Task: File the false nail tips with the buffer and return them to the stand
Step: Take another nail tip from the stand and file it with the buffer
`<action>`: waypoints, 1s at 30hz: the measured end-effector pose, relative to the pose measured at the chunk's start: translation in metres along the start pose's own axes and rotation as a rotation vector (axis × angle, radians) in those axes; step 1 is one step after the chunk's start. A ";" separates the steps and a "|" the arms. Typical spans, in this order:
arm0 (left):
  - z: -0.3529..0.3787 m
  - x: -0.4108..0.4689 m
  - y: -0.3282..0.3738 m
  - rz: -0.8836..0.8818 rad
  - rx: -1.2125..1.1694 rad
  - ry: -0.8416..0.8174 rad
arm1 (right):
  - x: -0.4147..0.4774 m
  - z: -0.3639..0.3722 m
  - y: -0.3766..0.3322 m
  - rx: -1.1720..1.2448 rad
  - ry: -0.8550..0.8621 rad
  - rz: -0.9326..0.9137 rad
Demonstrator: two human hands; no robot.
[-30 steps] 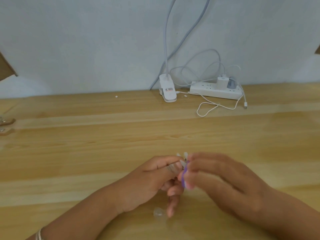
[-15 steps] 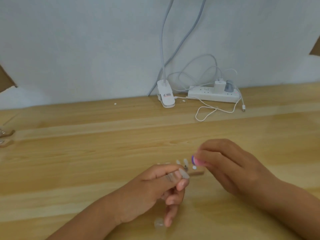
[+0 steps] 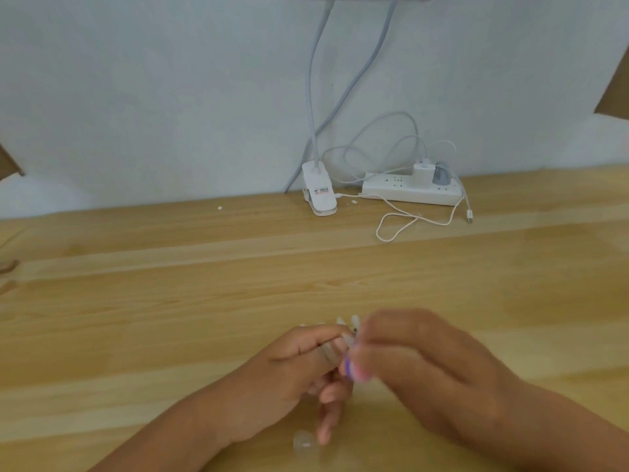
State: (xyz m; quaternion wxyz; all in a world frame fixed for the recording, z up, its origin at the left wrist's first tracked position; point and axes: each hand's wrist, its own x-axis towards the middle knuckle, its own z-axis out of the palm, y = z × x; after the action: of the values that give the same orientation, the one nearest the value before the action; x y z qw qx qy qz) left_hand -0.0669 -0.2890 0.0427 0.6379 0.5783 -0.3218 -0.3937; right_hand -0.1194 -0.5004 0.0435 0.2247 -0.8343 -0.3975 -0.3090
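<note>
My left hand [image 3: 292,373] pinches a clear false nail tip [image 3: 332,350] between thumb and forefinger, low in the middle of the wooden table [image 3: 170,301]. My right hand [image 3: 418,362], blurred, grips a pink and purple buffer [image 3: 354,369] and holds it against that tip. Just behind my hands, a few more clear tips [image 3: 347,323] stick up from the stand, which is mostly hidden. A small clear piece [image 3: 304,444] lies on the table under my left fingers.
At the back by the wall stand a white lamp clamp [image 3: 319,194] and a white power strip [image 3: 413,194] with plugs and a loose white cable [image 3: 401,223]. A tiny white speck [image 3: 220,208] lies left of the clamp.
My right hand had lifted the buffer away to the right half a second ago; it has come back down onto the tip in my left hand. My left hand stayed almost still.
</note>
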 end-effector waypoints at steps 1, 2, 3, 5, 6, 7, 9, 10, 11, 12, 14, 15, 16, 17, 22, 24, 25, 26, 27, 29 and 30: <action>-0.001 0.000 0.000 -0.006 0.014 -0.002 | 0.000 0.004 -0.003 -0.075 -0.021 -0.096; -0.002 0.000 -0.001 -0.006 0.025 -0.004 | -0.002 0.005 0.000 -0.159 -0.019 -0.162; -0.002 -0.001 0.000 -0.003 0.016 -0.009 | -0.001 0.003 0.006 -0.208 -0.012 -0.149; -0.002 -0.001 0.002 0.005 -0.025 -0.011 | 0.001 -0.002 0.019 -0.274 0.027 -0.009; -0.001 -0.001 0.003 0.009 -0.039 -0.004 | 0.003 -0.004 0.022 -0.263 0.056 0.065; 0.000 -0.001 0.003 0.012 -0.039 0.009 | 0.003 -0.004 0.022 -0.219 0.081 0.115; 0.001 0.000 0.002 0.017 -0.021 0.039 | 0.002 0.001 0.012 -0.044 0.113 0.140; 0.001 0.001 0.001 0.020 -0.006 0.045 | 0.001 0.004 0.005 -0.001 0.088 0.094; 0.001 0.001 0.001 0.019 0.008 0.043 | 0.000 0.007 0.000 -0.025 0.055 0.005; 0.001 0.000 0.000 0.016 0.016 0.035 | -0.001 0.008 -0.001 -0.107 0.027 -0.106; 0.000 0.000 0.001 0.023 0.008 0.013 | -0.004 0.004 0.012 -0.242 0.013 -0.154; 0.000 -0.001 0.001 0.030 -0.001 0.007 | -0.004 0.000 0.023 -0.286 0.035 -0.083; 0.000 -0.001 0.001 0.035 -0.004 0.011 | -0.002 -0.003 0.030 -0.310 0.068 0.001; 0.001 -0.001 0.001 0.036 0.003 0.024 | -0.001 -0.007 0.036 -0.294 0.117 0.084; 0.000 0.001 -0.001 0.015 -0.009 0.120 | -0.005 0.011 0.008 -0.032 0.162 0.024; 0.000 0.001 -0.002 0.022 -0.002 0.141 | -0.008 0.016 0.006 -0.067 0.073 -0.056; 0.000 0.001 -0.001 0.032 0.006 0.147 | -0.009 0.014 0.013 -0.075 0.051 -0.011; 0.001 0.001 -0.001 0.039 0.017 0.147 | -0.008 0.010 0.020 -0.061 0.052 0.079; 0.001 0.001 0.000 0.042 0.021 0.145 | -0.007 0.006 0.026 -0.034 0.066 0.167; 0.002 0.001 0.001 0.036 0.013 0.156 | -0.005 0.003 0.026 0.002 0.123 0.240; 0.001 0.001 0.001 0.030 0.004 0.166 | -0.003 0.004 0.021 0.019 0.137 0.204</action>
State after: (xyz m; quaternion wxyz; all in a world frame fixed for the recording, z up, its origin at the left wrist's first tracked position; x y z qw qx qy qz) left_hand -0.0678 -0.2901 0.0433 0.6671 0.6053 -0.2773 -0.3341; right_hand -0.1030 -0.5115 0.0354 0.2897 -0.8450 -0.2972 -0.3372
